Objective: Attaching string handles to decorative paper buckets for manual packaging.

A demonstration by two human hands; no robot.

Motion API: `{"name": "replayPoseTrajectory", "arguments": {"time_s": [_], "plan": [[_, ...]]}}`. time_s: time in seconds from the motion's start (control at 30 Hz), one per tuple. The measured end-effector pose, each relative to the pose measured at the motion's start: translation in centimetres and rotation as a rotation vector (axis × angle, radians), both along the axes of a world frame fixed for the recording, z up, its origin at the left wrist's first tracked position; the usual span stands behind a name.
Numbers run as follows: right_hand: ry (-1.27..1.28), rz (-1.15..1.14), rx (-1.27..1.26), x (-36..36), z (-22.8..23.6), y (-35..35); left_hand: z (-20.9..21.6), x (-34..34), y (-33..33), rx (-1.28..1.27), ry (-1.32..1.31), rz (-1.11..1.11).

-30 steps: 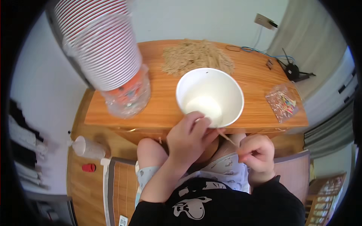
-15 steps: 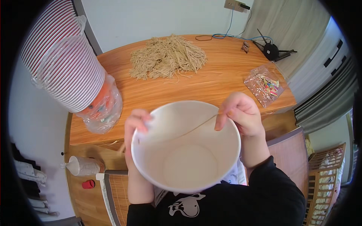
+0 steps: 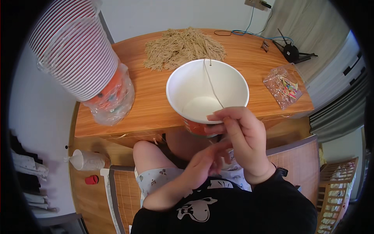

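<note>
A white paper bucket (image 3: 187, 85) with a red printed outside is tilted with its mouth toward me, over the front edge of the table. From a small hole in its far rim, a thin beige cord (image 3: 213, 89) runs across the inside to the near right rim. My right hand (image 3: 247, 140) pinches the cord's end there, fingers against the rim. Below it, my left hand (image 3: 202, 165) has loosely bent, spread fingers reaching toward the bucket's near side, apparently holding nothing. Its fingertips are partly hidden by the right hand. What supports the bucket's base is hidden.
On the wooden table (image 3: 152, 105) lie a heap of beige cords (image 3: 183, 48), a clear bag of small pieces (image 3: 281, 87) and a black router (image 3: 290, 52). A tall stack of wrapped buckets (image 3: 78, 58) stands left. On the floor are a red cup (image 3: 91, 179) and more wrapped cups (image 3: 87, 160).
The bucket has moved away from me, toward the table, and turned so the cord's hole is at its far side. My left hand has left the rim and dropped below. My right hand still pinches the cord.
</note>
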State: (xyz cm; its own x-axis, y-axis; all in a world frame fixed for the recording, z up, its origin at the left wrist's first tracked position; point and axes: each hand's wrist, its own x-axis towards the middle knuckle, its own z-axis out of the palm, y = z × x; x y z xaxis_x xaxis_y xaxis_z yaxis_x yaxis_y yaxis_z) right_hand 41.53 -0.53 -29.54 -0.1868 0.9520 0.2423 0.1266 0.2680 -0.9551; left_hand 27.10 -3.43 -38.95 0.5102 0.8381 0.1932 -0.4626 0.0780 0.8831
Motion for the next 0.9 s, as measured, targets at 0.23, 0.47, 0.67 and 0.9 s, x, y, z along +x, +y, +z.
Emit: {"name": "replayPoseTrajectory", "arguments": {"time_s": [0.23, 0.47, 0.67, 0.9], "plan": [[-0.167, 0.156, 0.464, 0.1, -1.1, -0.7, -1.4, 2.7, 0.3, -0.612, -0.367, 0.128], [-0.078, 0.261, 0.380, 2.1, -2.4, -1.2, 0.8, 0.4, 1.0, -0.396, -0.527, 0.410], [-0.274, 0.246, 0.232, 3.1, -2.0, -1.8, 2.1, -1.5, 2.9, -0.059, -0.537, 0.313], [-0.504, 0.022, 0.613, 3.0, -0.7, -1.1, 2.1, -1.9, 2.6, 0.204, -0.085, 0.353]]}}
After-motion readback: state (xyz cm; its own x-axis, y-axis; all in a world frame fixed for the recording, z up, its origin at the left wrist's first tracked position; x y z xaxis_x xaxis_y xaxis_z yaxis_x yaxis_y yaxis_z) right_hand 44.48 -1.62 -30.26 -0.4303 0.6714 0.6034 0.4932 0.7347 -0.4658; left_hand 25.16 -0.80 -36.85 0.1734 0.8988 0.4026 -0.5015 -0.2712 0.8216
